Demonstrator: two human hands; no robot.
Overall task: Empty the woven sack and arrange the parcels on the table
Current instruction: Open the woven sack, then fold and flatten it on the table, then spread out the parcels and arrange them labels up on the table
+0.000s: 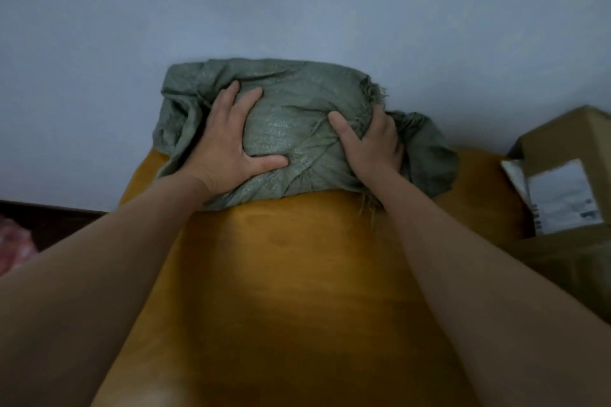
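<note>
Under left hand (231, 139) and right hand (370, 142), woven sack (291, 92) bulges — contents hidden.

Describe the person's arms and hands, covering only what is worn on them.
Nothing is worn. The left hand and the right hand are bare, with no gloves. No ring shows on the fingers in view. The left forearm and the right forearm are uncovered as far as the frame shows, with no sleeve edge, watch or bracelet at either wrist.
</note>
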